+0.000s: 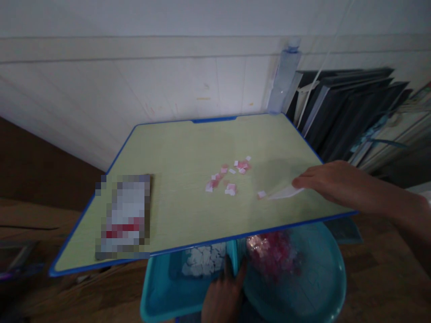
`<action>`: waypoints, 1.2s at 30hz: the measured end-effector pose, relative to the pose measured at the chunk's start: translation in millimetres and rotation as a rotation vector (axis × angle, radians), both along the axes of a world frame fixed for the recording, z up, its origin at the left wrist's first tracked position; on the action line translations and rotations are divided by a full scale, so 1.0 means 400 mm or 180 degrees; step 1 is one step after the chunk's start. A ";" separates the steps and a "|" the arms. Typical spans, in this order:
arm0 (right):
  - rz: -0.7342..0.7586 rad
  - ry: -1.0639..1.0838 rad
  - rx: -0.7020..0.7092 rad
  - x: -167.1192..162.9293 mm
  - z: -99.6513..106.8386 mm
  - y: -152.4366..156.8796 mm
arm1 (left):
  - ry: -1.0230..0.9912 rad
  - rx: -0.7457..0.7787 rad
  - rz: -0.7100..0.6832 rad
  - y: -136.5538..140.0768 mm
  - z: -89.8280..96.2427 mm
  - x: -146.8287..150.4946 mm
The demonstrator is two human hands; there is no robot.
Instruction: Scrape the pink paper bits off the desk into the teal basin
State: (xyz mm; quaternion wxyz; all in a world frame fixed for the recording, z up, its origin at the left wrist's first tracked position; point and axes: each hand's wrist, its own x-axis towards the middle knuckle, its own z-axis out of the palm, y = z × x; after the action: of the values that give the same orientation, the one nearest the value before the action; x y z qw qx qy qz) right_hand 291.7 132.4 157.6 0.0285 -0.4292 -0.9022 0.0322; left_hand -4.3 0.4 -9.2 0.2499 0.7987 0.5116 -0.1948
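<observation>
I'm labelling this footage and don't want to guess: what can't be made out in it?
All in the head view:
Rear end of the white tapered tool: hidden by the right hand.
Far sides of the teal tray and teal basin: covered by the table.
Left wrist: cut off by the bottom edge, below the left hand.
Flat object at left: masked by pixel blocks.
Pink pieces in the basin: outlines blurred.

Small pink-and-white square pieces [230,189] mid blue-rimmed rectangular table [175,148]; flat white-and-red rectangular packet [126,202] near front-left corner; clear plastic bottle [284,76] at back-right corner.
</observation>
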 end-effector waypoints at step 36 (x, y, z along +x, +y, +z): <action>0.1133 -0.0848 0.0357 -0.193 0.000 -0.017 | -0.0022 0.0244 -0.0080 -0.010 0.003 0.002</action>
State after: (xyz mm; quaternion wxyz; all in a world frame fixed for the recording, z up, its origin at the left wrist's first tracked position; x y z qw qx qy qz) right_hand 214.6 125.8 157.7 -0.0731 -0.2615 -0.9598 -0.0704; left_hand -3.4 -3.6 -7.9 0.2184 0.8147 0.5077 -0.1755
